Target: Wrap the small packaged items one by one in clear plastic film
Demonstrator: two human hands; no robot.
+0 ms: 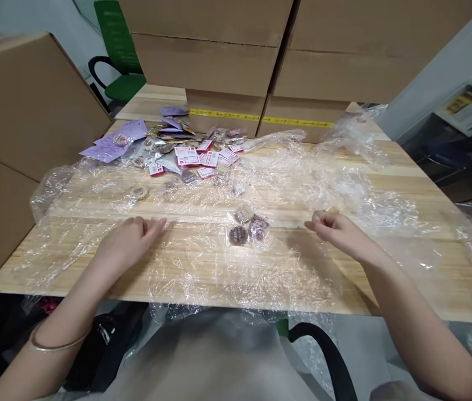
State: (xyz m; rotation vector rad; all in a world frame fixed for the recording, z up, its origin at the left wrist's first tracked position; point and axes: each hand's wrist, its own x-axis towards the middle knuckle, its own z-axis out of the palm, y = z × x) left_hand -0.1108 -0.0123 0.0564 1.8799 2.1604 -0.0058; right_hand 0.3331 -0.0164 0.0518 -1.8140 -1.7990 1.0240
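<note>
My left hand (129, 239) is closed above the left part of the table, thumb pointing right, pinching clear plastic film (194, 267). On the other side, my right hand (334, 229) is curled shut, seemingly on the same crinkled film; the exact grip is hidden by the fingers. Between the hands lie a dark round badge-like piece (238, 235), a purple piece (258, 227) and a pale piece (244, 214), in small clear packets. Neither hand touches them.
Behind the film is a pile of red-and-white cards (187, 156) and small packets, with purple envelopes (121, 140) at its left. Large cardboard boxes (219, 61) close off the back; another box (23, 100) stands left. More crumpled film (357, 189) covers the right side.
</note>
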